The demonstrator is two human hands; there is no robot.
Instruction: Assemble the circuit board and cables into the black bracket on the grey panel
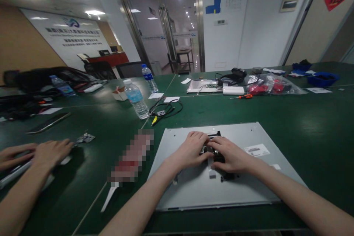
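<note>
From where I stand, the person's two hands meet over the middle of a pale grey flat metal panel (190, 191) lying on the green table (318, 132). The left hand (197, 148) is half curled, knuckles up, its thumb spread from the fingers and pointing inward. The right hand (229, 152) mirrors it, fingers bent, thumb apart, and the fingertips of both come together on a black bracket-like part (228, 177) at the panel's centre. Whether either hand actually grips that part I can't tell; the fingers hide too much of it.

The panel lies flat, near the table's front edge, wider at the near side to my eye, with small dark holes close to its far corners. A printed white label (257, 150) sits to the right of the hands, and a smaller white sticker (276, 167) just below it. A short pale strip (212, 172) shows beneath the thumbs. Off to the left, a co-worker's hands (51, 152) rest over something pale.
</note>
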